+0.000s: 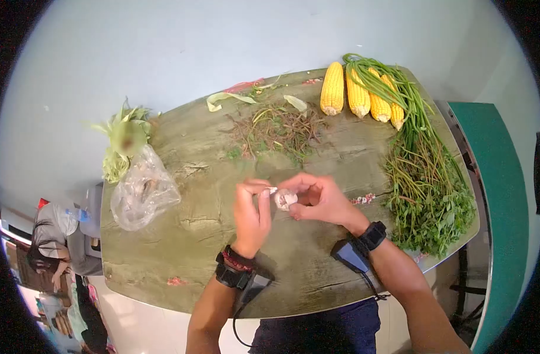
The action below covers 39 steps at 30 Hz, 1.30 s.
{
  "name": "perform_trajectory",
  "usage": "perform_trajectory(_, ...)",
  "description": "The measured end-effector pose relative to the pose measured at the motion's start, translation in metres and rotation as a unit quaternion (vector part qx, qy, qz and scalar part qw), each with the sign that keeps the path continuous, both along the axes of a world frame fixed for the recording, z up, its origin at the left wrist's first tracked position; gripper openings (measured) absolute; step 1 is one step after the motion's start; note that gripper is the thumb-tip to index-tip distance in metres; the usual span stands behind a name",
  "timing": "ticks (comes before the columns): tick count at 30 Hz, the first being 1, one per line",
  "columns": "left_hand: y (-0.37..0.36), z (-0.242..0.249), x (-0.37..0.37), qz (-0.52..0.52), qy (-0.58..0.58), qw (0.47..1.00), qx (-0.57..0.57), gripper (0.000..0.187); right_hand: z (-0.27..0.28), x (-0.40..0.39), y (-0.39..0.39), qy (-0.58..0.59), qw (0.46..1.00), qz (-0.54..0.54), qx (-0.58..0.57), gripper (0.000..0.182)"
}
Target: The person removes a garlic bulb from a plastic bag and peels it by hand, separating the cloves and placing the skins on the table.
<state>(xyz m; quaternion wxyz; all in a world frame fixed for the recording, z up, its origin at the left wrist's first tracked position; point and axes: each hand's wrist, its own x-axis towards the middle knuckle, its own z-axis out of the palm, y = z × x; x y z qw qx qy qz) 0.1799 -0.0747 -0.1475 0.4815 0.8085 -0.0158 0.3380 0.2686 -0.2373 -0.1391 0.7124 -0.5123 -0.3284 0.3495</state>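
Your right hand (pixel 317 200) cradles the garlic bulb (pixel 285 199) mid-table, steadying it while your left hand (pixel 252 215) pinches its skin.

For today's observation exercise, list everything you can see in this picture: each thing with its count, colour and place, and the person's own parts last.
corn cobs: four, yellow, husked, far right of the table
leafy greens: one long bunch, green, right edge, stems lying over the corn
trimmings: one loose pile, brown and green, far middle
husk strips: a few, pale green, far edge
plastic bag: one, clear, left side, contents unclear
corn husks: one heap, green, far left corner
table: one, mottled green-brown
garlic bulb: one, whitish, held between both hands
wrist devices: two, black, one on each wrist
left hand: pinching the garlic bulb
right hand: cupping the garlic bulb
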Motion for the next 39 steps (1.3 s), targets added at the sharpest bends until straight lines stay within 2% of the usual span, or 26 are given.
perform_trajectory(4, 0.003, -0.006, 0.0, 0.067, -0.002, 0.996, -0.06, 0.006, 0.004, 0.003, -0.003, 0.051, 0.998, 0.019, 0.01, 0.041)
perform_trajectory(13, -0.001, 0.009, 0.002, 0.126, 0.024, 0.991, 0.044, 0.004, 0.004, 0.006, -0.002, 0.093, 0.996, 0.008, 0.014, 0.046)
perform_trajectory(16, 0.001, 0.0, 0.004, 0.101, 0.095, 0.985, -0.105, 0.006, 0.009, 0.004, -0.004, 0.11, 0.994, 0.006, 0.004, 0.046)
perform_trajectory(19, 0.012, 0.009, 0.019, 0.084, 0.145, 0.945, -0.279, 0.01, 0.003, 0.006, -0.002, 0.091, 0.996, 0.01, 0.016, 0.045)
perform_trajectory(21, 0.026, 0.011, 0.031, 0.104, 0.169, 0.97, -0.139, 0.012, 0.006, 0.006, -0.002, 0.094, 0.995, 0.024, -0.005, 0.045)
perform_trajectory(23, 0.032, 0.02, 0.045, 0.153, 0.182, 0.971, 0.036, 0.018, 0.007, 0.007, -0.002, 0.096, 0.995, 0.033, -0.014, 0.045)
perform_trajectory(26, 0.042, 0.019, 0.066, 0.159, 0.184, 0.967, 0.082, 0.022, 0.005, 0.007, -0.002, 0.091, 0.995, 0.036, -0.007, 0.045)
perform_trajectory(29, 0.052, 0.009, 0.083, 0.137, 0.168, 0.976, -0.005, 0.026, 0.0, 0.006, 0.0, 0.082, 0.996, 0.029, 0.005, 0.044)
perform_trajectory(32, 0.052, 0.003, 0.09, 0.122, 0.179, 0.963, -0.164, 0.032, -0.002, 0.004, 0.0, 0.076, 0.997, 0.021, 0.012, 0.042)
perform_trajectory(35, 0.047, 0.004, 0.079, 0.213, 0.096, 0.972, 0.023, 0.029, -0.003, 0.006, 0.001, 0.068, 0.997, 0.008, 0.023, 0.043)
perform_trajectory(39, 0.039, 0.025, 0.057, 0.187, 0.113, 0.973, 0.074, 0.02, -0.002, 0.007, 0.001, 0.068, 0.997, -0.023, 0.021, 0.044)
